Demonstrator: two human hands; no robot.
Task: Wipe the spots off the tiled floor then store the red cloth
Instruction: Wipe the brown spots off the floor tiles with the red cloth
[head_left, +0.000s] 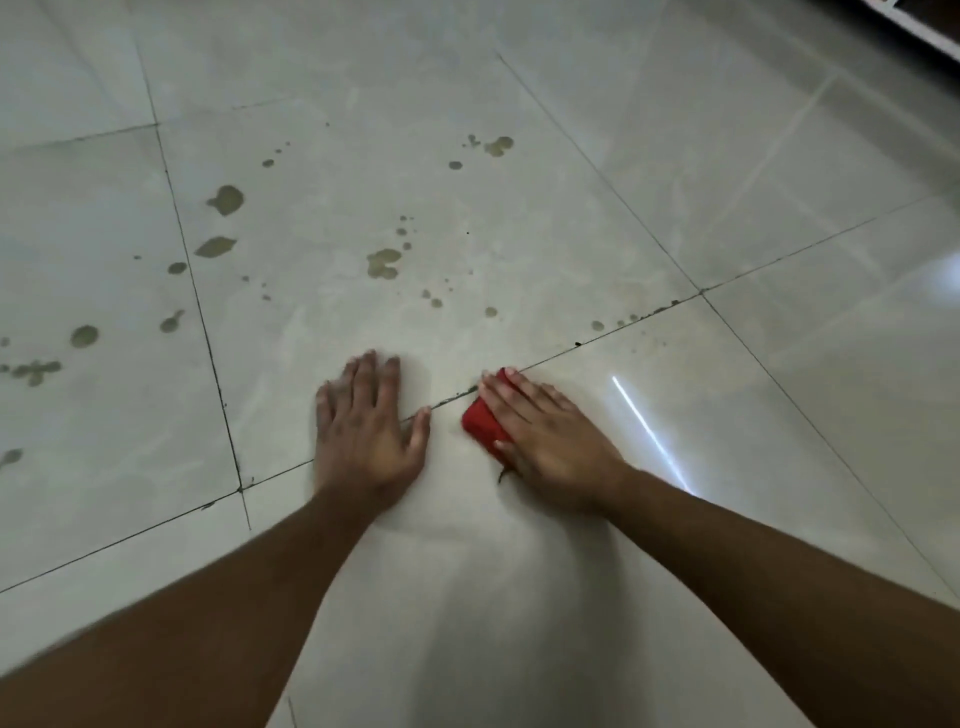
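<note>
Fingers (506, 397) straight, the right hand (556, 441) presses the red cloth (480, 423) onto the tiled floor (571, 208); the left hand (363, 431) lies flat, released, beside it.

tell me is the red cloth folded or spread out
Folded into a compact pad: the red cloth shows as a small thick block under the right hand, whose straight fingers press it to the floor.

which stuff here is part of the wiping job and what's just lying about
Job: red cloth pressed under right hand; spots; tiled floor; left hand flat on floor.
Lying about: white-edged object, top right corner.
</note>
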